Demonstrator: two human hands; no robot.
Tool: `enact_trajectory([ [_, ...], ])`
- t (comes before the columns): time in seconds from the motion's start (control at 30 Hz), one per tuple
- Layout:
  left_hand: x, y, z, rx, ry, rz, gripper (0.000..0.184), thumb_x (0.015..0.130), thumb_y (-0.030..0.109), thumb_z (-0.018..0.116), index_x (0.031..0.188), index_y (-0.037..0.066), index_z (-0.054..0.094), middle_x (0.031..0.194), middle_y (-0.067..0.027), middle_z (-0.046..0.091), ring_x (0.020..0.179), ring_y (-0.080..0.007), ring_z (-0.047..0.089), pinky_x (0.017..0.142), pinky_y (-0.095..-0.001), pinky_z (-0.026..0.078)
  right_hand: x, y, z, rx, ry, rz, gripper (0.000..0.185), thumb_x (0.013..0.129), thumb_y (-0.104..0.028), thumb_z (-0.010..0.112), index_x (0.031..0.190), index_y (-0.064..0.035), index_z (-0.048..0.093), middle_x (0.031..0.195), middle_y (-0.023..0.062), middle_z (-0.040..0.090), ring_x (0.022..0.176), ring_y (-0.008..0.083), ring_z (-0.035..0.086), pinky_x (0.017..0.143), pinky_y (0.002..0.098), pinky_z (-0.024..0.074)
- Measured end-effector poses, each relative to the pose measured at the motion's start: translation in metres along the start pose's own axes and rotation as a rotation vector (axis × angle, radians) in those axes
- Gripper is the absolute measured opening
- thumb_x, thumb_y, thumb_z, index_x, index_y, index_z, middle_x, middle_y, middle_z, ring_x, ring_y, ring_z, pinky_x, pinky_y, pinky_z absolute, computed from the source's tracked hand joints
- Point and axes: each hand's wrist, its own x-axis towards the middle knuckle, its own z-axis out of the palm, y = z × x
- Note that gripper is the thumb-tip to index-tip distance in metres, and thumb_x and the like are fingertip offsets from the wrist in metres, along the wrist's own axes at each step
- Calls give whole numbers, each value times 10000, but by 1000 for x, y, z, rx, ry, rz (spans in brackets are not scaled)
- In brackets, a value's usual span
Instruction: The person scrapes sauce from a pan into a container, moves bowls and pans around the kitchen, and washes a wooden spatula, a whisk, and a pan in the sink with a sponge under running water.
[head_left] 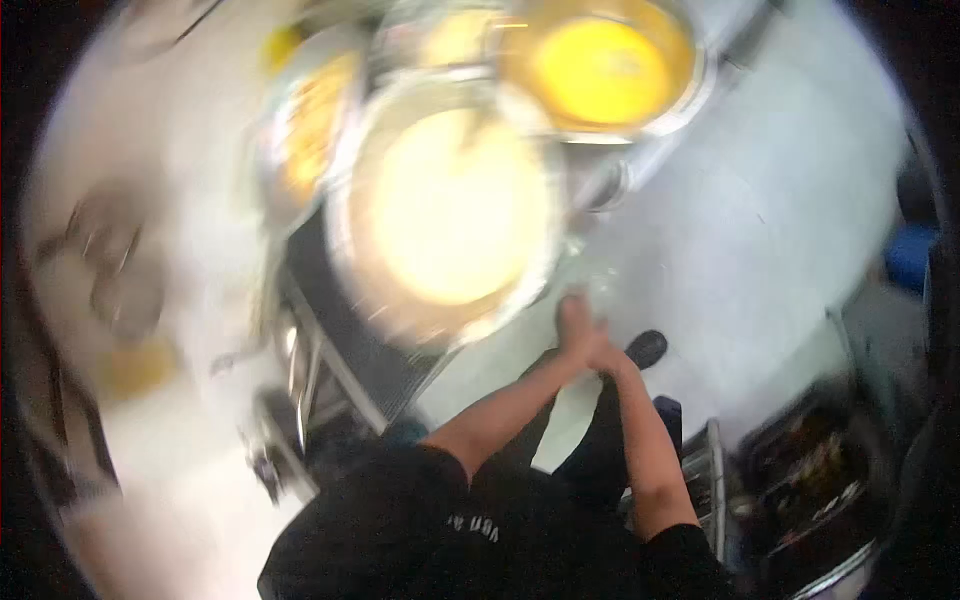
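Note:
My left hand [574, 328] and my right hand [606, 354] come together in front of my body, close to each other and probably touching. Motion blur smears the fingers of both. A pale, see-through shape [597, 280] shows just beyond the fingertips; I cannot make out what it is or whether I hold it. Nearest to the hands, up and to the left, is a large metal bowl [345, 215] with a pale cream mixture [460, 205] inside. Behind it on the right, another metal bowl [690, 105] contains bright yellow liquid [600, 70].
Left of the large bowl stands a container of orange-yellow food [318, 130]. A dark mesh surface [375, 320] lies below the bowls. Pale floor [780, 200] stretches to the right. At lower right is a dark crate [815, 460] with blurred contents; a blue object [912, 258] stands above it.

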Motion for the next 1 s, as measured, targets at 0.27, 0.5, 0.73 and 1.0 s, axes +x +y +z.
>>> enact_trajectory([
  [0.27, -140, 17, -215, -263, -178, 41, 401, 914, 266, 550, 1230, 19, 544, 1187, -220, 564, 1133, -380, 533, 948, -426, 439, -63, -277, 47, -277, -686, 46, 489, 848, -309, 669, 1251, -51, 567, 1280, 182, 564, 1182, 290, 525, 996, 385, 406],
  [0.5, -197, -30, -365, -319, -39, 414, 306, 953, 275, 536, 1075, 14, 638, 1065, -169, 643, 968, -324, 630, 859, -382, 494, -20, -306, 129, -439, -452, -142, 510, 870, -466, 628, 1162, -48, 623, 1141, 171, 637, 983, 283, 627, 860, 381, 495],
  [0.73, 1, -195, -527, -109, 814, 317, 564, 823, 278, 706, 1232, -53, 503, 1270, -234, 519, 1177, -419, 475, 1024, -450, 375, -29, -381, 147, 156, 461, 484, 833, 830, -600, 614, 1336, 30, 412, 1073, 154, 613, 760, 199, 644, 597, 298, 524],
  [1.0, 45, -225, -582, 192, 240, -44, 849, 686, 503, 781, 1282, -17, 474, 1284, -173, 482, 1233, -328, 426, 1002, -491, 388, 18, -388, 189, 248, 924, 209, 662, 829, -335, 722, 1273, -6, 358, 1097, 190, 591, 817, 280, 675, 538, 396, 608],
])
